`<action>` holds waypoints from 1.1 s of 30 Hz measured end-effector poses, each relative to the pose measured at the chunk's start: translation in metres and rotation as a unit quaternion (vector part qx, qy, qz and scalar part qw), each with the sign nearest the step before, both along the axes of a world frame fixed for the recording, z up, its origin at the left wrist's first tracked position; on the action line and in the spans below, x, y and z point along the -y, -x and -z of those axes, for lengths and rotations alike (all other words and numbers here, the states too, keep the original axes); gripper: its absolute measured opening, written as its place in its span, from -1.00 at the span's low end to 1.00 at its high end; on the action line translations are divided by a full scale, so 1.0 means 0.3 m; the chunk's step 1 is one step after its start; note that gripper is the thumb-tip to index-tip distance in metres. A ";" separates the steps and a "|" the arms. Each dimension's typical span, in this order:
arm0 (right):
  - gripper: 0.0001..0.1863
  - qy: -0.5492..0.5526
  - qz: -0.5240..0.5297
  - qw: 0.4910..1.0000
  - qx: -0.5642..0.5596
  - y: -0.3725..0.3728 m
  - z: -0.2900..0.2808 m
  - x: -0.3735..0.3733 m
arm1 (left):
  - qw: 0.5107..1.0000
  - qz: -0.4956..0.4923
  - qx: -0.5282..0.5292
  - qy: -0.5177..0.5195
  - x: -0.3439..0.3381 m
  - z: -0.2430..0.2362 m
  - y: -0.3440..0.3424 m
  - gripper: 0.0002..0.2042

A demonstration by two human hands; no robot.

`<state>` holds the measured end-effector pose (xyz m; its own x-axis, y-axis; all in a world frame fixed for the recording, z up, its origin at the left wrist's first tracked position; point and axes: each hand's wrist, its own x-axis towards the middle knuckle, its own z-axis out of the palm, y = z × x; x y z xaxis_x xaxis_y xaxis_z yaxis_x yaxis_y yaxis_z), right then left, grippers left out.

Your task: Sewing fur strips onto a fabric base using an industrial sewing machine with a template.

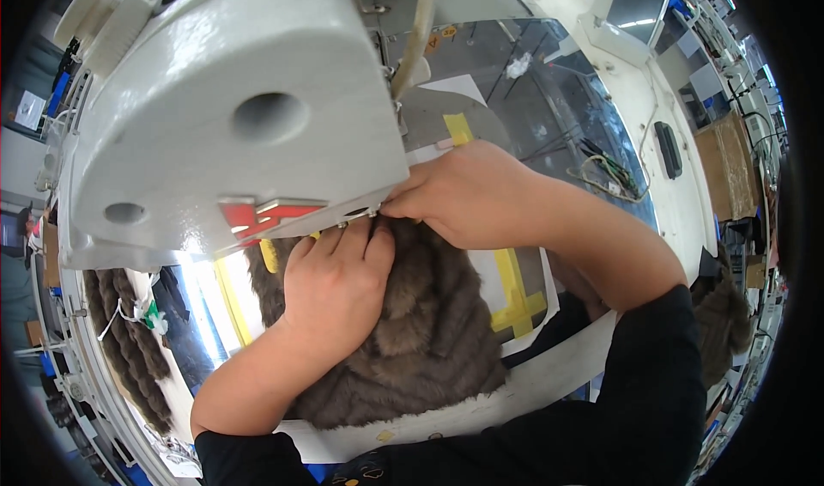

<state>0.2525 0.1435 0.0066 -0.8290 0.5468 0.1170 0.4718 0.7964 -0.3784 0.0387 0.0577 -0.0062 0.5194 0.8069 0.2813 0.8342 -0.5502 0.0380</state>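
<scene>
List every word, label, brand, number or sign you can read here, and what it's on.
Red-and-silver emblem on the machine: an angular shape; I can't make out any lettering.
Small orange stickers on the glossy panel: too small to read.
Print on the black shirt: pale outlines, no readable words.
Fur: no label showing.
No text is clearly legible.

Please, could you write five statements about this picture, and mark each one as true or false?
1. The left hand and the right hand are close together. True.
2. The right hand wears a glove. False: it is bare.
3. The left hand lies on brown fur. True.
4. Yellow tape shows on both sides of the fur. True.
5. The machine head is mostly black. False: the machine head is mostly white.
</scene>
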 end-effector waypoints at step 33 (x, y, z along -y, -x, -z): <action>-0.69 -0.006 0.068 0.998 0.007 0.041 -0.016 -0.011 | 1.000 0.026 -0.004 -0.009 0.073 -0.003 0.012 -0.56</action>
<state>0.2402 0.1469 0.0115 -0.7493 0.6525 0.1128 0.5810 0.7295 -0.3610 0.0352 0.0356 -0.0052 0.5629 0.7738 0.2907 0.8047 -0.5933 0.0209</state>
